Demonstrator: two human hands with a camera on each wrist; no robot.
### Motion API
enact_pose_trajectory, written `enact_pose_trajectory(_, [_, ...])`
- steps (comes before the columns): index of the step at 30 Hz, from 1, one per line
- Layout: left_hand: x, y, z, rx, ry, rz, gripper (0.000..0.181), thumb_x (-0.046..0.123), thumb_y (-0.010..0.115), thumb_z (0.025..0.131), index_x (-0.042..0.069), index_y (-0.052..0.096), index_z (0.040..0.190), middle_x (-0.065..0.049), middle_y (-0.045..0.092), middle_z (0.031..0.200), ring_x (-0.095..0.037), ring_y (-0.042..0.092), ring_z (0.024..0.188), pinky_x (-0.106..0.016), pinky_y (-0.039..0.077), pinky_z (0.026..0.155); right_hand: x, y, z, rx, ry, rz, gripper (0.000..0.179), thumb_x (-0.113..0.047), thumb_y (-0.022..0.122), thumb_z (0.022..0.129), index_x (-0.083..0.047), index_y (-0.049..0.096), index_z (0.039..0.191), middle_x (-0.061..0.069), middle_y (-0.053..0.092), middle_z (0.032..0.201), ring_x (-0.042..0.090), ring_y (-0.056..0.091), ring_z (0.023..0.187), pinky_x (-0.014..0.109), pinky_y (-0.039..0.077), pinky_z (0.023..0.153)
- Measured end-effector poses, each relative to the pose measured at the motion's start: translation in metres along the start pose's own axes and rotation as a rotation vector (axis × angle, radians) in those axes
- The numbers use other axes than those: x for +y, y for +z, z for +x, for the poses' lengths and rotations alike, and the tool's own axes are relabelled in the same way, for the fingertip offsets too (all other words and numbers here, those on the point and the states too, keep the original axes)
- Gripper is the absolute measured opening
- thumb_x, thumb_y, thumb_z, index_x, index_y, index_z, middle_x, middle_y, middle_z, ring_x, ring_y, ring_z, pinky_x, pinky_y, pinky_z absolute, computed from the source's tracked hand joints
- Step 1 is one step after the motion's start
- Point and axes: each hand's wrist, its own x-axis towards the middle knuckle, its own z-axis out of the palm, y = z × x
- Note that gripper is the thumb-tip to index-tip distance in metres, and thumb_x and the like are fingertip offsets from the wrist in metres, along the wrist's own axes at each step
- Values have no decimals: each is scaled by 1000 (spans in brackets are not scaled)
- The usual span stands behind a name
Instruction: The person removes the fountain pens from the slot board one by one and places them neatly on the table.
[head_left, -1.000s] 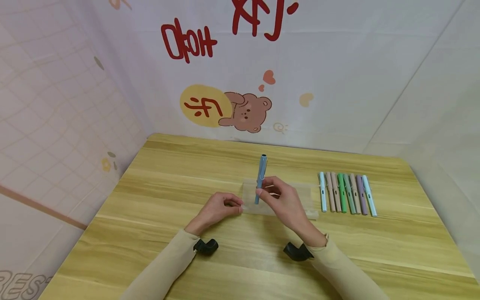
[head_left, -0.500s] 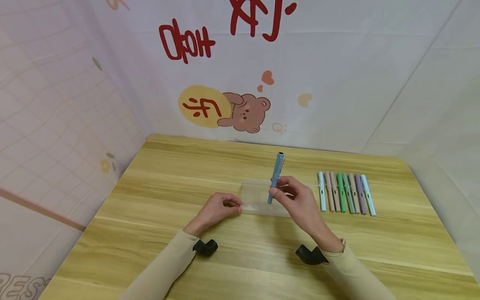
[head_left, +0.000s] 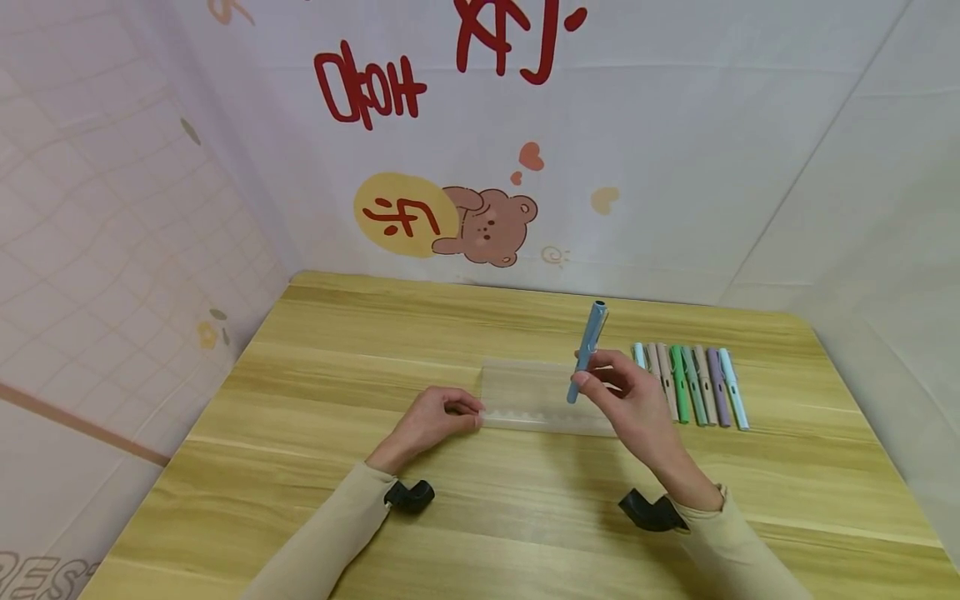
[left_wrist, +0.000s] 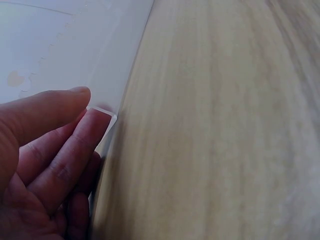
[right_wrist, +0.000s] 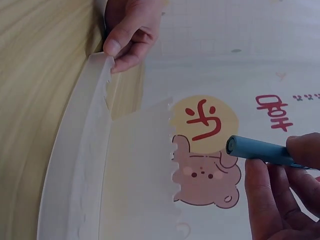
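Note:
My left hand pinches the left front corner of a translucent plastic pen rack between thumb and fingers. In the right wrist view the rack shows a raised front strip and scalloped notches along its edges. Between the thumb and fingers of my right hand is a capped blue pen, held near its lower end. The pen tilts slightly right at the top and hangs over the right part of the rack, above its surface. No pens lie on the visible part of the rack.
Just right of my right hand, a row of several capped pens lies side by side on the wooden table, among them a green pen and a purple pen. A printed cloth wall stands behind the table.
My right hand has carried the blue pen rightward along the rack, and now overlaps the left end of the pen row. My left hand stays at the rack's corner.

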Motion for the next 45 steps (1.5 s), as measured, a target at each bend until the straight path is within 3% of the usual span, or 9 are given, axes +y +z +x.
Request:
enact_pose_trajectory(4, [0,0,-1,-2,2,-5,13,18,77,93,14,79,105,3,75,94,-14,66,90,-37,48,87,4,-8,-3,22,-7,10,20,-10,68,101,0,69,118,13,71,122,3,69,105,19,53,89])
enact_pose_trajectory(10, [-2,1,-1,-1,3,3,13,19,78,93,14,79,105,3,75,94,-14,66,91,-37,48,87,8,-20,-5,61,-28,14,19,-7,67,101,0,70,119,-11,71,121,4,70,104,19,54,87])
enact_pose_trajectory(14, [-3,1,0,-3,8,2,13,19,78,93,14,79,105,3,75,94,-14,66,91,-37,48,87,11,-27,-7,73,-34,17,22,-6,66,101,2,70,122,-18,70,122,2,69,104,19,54,86])
enact_pose_trajectory(26, [-4,1,0,-8,8,-14,14,19,78,93,13,78,106,2,75,95,-15,66,92,-37,48,88,18,-49,-12,119,29,-22,27,-9,64,103,9,65,125,-7,74,110,1,71,96,21,56,81])
enact_pose_trajectory(35, [-3,1,-1,-4,13,-10,15,19,78,93,13,78,107,2,75,95,-15,66,91,-37,48,87,29,-68,-16,145,100,-123,31,-17,63,105,6,63,125,-12,72,102,-2,69,93,17,55,79])
enact_pose_trajectory(45, [-5,1,-1,-3,9,-23,14,18,78,93,13,78,106,2,75,95,-15,66,91,-37,48,87,44,-92,-21,179,190,-126,32,-18,64,104,5,62,126,-17,68,105,-5,69,93,17,55,73])
